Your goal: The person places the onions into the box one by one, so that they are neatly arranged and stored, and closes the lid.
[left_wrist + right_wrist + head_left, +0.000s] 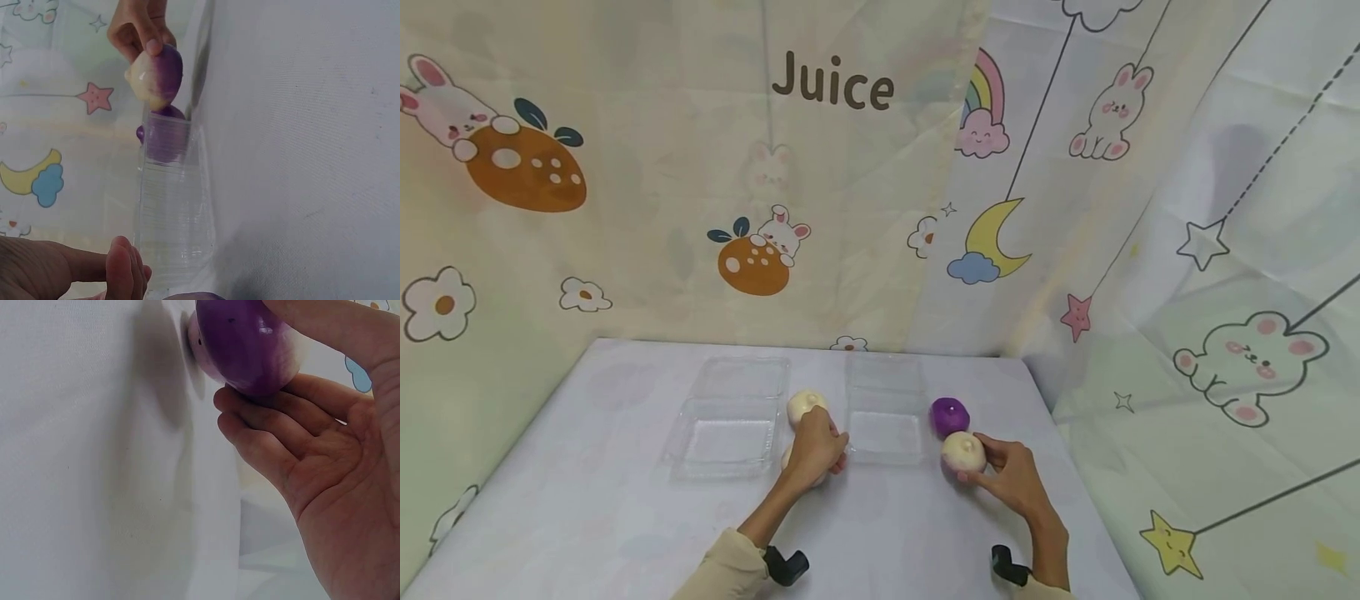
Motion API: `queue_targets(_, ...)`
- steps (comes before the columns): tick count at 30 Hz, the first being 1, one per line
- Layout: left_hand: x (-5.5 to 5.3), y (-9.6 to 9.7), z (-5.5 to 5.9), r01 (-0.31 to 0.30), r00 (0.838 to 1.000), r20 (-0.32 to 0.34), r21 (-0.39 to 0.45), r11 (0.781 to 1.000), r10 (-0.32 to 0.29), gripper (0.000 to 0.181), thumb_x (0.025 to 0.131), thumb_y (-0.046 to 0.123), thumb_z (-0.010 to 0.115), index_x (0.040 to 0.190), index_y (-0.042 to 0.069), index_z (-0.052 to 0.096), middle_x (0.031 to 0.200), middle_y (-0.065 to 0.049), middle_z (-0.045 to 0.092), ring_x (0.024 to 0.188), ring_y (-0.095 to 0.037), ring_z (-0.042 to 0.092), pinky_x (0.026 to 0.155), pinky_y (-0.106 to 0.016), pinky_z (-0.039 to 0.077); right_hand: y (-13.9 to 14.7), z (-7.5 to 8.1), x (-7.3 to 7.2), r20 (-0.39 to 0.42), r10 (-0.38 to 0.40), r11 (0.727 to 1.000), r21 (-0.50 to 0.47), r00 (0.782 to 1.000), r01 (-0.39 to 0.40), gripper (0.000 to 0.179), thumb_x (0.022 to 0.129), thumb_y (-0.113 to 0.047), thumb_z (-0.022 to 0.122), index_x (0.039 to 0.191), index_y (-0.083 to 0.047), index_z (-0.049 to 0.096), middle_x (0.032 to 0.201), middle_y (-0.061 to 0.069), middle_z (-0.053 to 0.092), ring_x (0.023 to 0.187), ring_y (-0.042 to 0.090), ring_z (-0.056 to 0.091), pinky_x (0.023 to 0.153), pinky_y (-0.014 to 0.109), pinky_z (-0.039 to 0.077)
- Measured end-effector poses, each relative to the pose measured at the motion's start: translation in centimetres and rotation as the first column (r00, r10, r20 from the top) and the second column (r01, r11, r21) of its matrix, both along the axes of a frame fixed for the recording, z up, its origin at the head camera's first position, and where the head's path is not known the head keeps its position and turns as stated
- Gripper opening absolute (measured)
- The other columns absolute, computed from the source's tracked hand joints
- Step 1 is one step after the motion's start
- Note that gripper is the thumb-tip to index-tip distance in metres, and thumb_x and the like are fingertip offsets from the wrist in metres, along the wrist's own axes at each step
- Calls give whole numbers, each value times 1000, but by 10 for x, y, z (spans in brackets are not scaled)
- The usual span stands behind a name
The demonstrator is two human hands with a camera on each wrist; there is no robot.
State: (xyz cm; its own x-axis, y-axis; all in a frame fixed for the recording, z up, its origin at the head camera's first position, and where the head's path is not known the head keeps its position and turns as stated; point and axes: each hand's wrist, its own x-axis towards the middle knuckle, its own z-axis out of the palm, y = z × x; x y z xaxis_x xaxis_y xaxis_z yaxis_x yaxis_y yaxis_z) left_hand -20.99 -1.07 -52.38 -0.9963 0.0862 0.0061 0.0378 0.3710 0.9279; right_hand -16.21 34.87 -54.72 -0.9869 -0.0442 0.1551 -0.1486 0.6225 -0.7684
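Observation:
My right hand [1013, 479] pinches a round cream-and-purple turnip [962, 452] between thumb and fingers; the right wrist view shows its glossy purple side [247, 347]. Just behind it sits a deep purple round piece with a small nub [951, 417]. My left hand [814, 446] is over two more cream round pieces, its fingers loosely bent and nothing seen in their grasp. Of these, the farther cream piece [806, 405] shows past the knuckles, while the hand mostly hides the nearer one [788, 457]. A purple edge [195, 296] shows low in the left wrist view.
Two clear plastic clamshell boxes lie opened flat on the white table [625, 500]: a left box [730, 442] and a middle box [886, 435]. Printed curtains [850, 183] hang behind and beside the table. A black strap piece [786, 567] is at my left wrist.

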Motion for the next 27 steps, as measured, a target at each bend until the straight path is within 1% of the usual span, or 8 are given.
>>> queue_targets(2, 0, 0, 0, -1, 1000, 0, -1, 1000, 1, 18, 93, -10, 69, 80, -4, 58, 53, -9, 66, 38, -13, 63, 41, -32, 59, 0, 1, 0, 0, -1, 1000, 0, 1000, 1, 79, 78, -27, 101, 142, 6, 68, 139, 23, 73, 126, 36, 74, 100, 29, 64)
queue_targets(9, -1, 0, -1, 0, 1000, 1, -15, 1000, 0, 19, 93, -9, 70, 80, -4, 59, 52, -8, 66, 38, -13, 63, 41, -32, 59, -1, 3, 1, 7, -9, 1000, 18, 1000, 8, 80, 78, -28, 101, 142, 6, 67, 140, 24, 72, 127, 37, 74, 102, 37, 65)
queue_targets(11, -1, 0, -1, -1, 1000, -1, -22, 1000, 1, 18, 94, -9, 70, 80, -4, 59, 52, -8, 66, 38, -13, 62, 41, -31, 58, -1, 3, 0, 2, -9, 1000, 23, 1000, 9, 80, 78, -28, 100, 142, 6, 67, 140, 23, 73, 128, 37, 73, 102, 36, 65)
queue_targets(17, -1, 0, -1, 2, 1000, -2, -31, 1000, -2, 19, 94, -8, 71, 80, -5, 60, 52, -7, 66, 37, -13, 62, 41, -30, 58, -1, 5, 0, -3, -17, 999, 34, 1000, 17, 79, 78, -28, 101, 142, 5, 68, 139, 22, 73, 128, 36, 74, 101, 29, 64)
queue_targets(20, -2, 0, -1, 2, 1000, -2, -31, 1000, -2, 19, 94, -8, 71, 80, -5, 60, 52, -7, 66, 37, -13, 62, 41, -30, 58, -2, 7, 0, -2, -21, 999, 39, 1000, 21, 79, 78, -28, 100, 142, 4, 68, 139, 21, 74, 127, 36, 74, 101, 27, 63)
queue_targets(22, -2, 0, -1, 2, 1000, -4, -33, 999, -2, 18, 94, -8, 71, 80, -5, 60, 52, -7, 66, 37, -13, 62, 41, -30, 58, -2, 8, -1, -4, -23, 999, 40, 1000, 24, 78, 78, -28, 101, 142, 3, 69, 138, 21, 74, 126, 35, 75, 101, 28, 63)
queue_targets(27, -1, 0, -2, 1, 1000, 1, -33, 999, -1, 18, 94, -8, 71, 81, -5, 60, 52, -7, 66, 37, -13, 62, 41, -30, 58, -3, 8, -1, -6, -17, 999, 45, 1000, 17, 78, 78, -29, 100, 142, 3, 69, 139, 21, 74, 126, 36, 75, 102, 34, 65)
